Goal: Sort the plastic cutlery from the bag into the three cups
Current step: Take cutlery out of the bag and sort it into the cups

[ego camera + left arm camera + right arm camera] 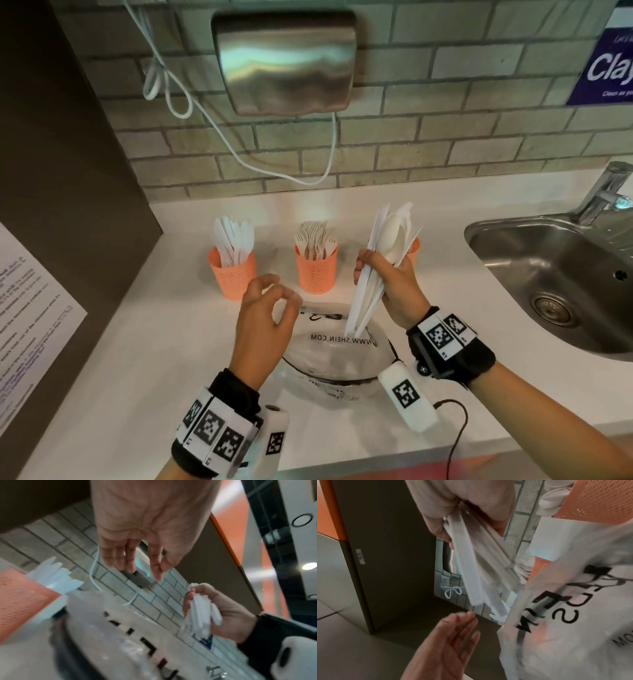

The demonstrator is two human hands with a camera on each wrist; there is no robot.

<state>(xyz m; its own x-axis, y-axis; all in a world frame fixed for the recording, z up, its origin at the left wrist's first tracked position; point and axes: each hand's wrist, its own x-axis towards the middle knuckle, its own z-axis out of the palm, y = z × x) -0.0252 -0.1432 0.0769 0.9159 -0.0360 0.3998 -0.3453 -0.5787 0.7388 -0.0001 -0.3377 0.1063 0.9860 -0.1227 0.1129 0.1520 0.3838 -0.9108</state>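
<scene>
Cutlery [383, 260] sits bunched in our right hand [397, 284], fingers wrapped round the middle of the bundle, spoon bowls up and handles trailing over the bag [339, 356], likely so we can pick pieces out by type. Our left hand [263, 322] hovers empty beside it, fingers loosely parted. Knives fill the left cup [233, 277] and forks the middle cup [317, 272]. Our bundle hides most of the third cup [413, 250], so we cannot see what it holds, and the bag's contents are hard to make out.

Black wrist bands [455, 356] with square black-and-white marker tags, white camera pods, one thin black cable [457, 431].
</scene>
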